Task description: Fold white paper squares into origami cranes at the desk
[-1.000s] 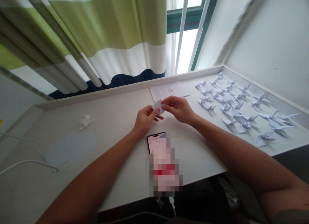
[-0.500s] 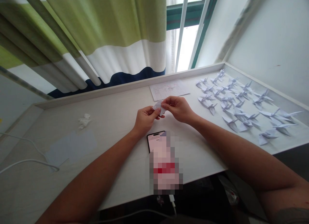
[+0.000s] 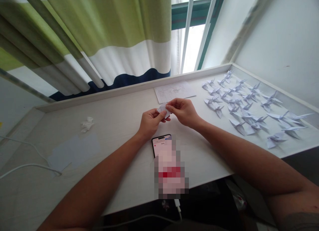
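Observation:
A small piece of folded white paper (image 3: 162, 108) is held between both hands above the middle of the desk. My left hand (image 3: 151, 122) pinches its lower side, thumb on top and fingers beneath. My right hand (image 3: 183, 112) grips the right edge with thumb and index finger close together. Fingers cover much of the paper, so its full shape is hidden. Just below the hands lies a phone (image 3: 159, 148), its screen lit and mostly pixelated. Behind the hands rests a flat printed sheet or booklet (image 3: 174, 92).
Several folded white paper cranes (image 3: 239, 106) spread over the right side of the desk (image 3: 119, 114). On the left are a crumpled tissue (image 3: 87, 124), flat paper sheets (image 3: 72, 149) and a white cable (image 3: 32, 165). A raised rim and a curtain (image 3: 112, 25) bound the back.
Both hands keep nearly the same place and hold on the folded paper. The paper's visible face has shifted slightly between the fingers. The phone's screen content has moved a little.

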Tool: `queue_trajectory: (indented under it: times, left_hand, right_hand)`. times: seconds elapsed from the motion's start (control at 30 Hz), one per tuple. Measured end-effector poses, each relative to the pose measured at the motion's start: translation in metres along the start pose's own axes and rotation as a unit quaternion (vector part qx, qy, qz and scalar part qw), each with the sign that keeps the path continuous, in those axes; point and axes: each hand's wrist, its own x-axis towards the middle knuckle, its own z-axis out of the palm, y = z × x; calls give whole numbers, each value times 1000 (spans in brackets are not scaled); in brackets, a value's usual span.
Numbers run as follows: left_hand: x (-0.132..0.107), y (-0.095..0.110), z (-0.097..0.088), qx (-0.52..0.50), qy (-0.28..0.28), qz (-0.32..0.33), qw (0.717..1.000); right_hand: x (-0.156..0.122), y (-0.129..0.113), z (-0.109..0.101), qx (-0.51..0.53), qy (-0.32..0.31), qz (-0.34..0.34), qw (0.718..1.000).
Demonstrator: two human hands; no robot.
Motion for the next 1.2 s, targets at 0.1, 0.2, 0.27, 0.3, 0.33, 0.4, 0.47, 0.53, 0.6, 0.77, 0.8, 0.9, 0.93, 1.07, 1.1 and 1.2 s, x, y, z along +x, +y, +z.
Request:
queue_trajectory:
  times: [0.1,0.2,0.27,0.3,0.33,0.4,0.47,0.53,0.6,0.77,0.8,0.9,0.93,1.07,1.1,1.2]
  left_hand:
    - [-1,0,2,5,14,2,1000]
    - [-1,1,2,0,22,6,1000]
    - [-1,1,2,-8,24,11,1000]
    - [-1,1,1,-11,23,12,1000]
    - [-1,2,1,-13,22,12,1000]
    - [0,2,0,-16,21,9,1000]
    - [0,1,-1,-20,22,6,1000]
    - [0,0,-1,-23,22,5,999]
    - [0,-1,-1,-26,20,5,999]
    - [-1,-1,2,-24,16,8,1000]
    - [-2,-1,2,-23,16,9,1000]
    - [-2,-1,2,-17,21,10,1000]
    - [-1,-1,2,-15,20,11,1000]
    - [-1,-2,2,-11,16,17,1000]
    - [-1,-2,2,-12,16,19,1000]
    - [-2,-1,4,-20,15,27,999]
  right_hand:
    - [1,0,-1,44,-3,10,999]
    - [1,0,-3,77,-20,32,996]
    - [1,-1,-3,80,-52,46,994]
    - [1,-1,-4,77,-71,49,993]
    - [1,-1,-4,73,-89,50,992]
    - [0,-2,-3,69,-106,47,991]
    - [0,-3,-3,71,-104,42,991]
    - [-1,-4,-1,72,-95,36,992]
    - [-2,-5,0,69,-83,33,994]
    - [-4,-6,4,61,-43,29,997]
    - [-4,-6,4,62,-42,30,997]
    - [-4,-4,6,71,-51,33,996]
    - [-4,-2,6,72,-55,34,995]
    - [-5,0,8,65,-58,35,996]
    - [-5,0,8,63,-52,31,996]
    - [-5,-3,8,51,-37,9,998]
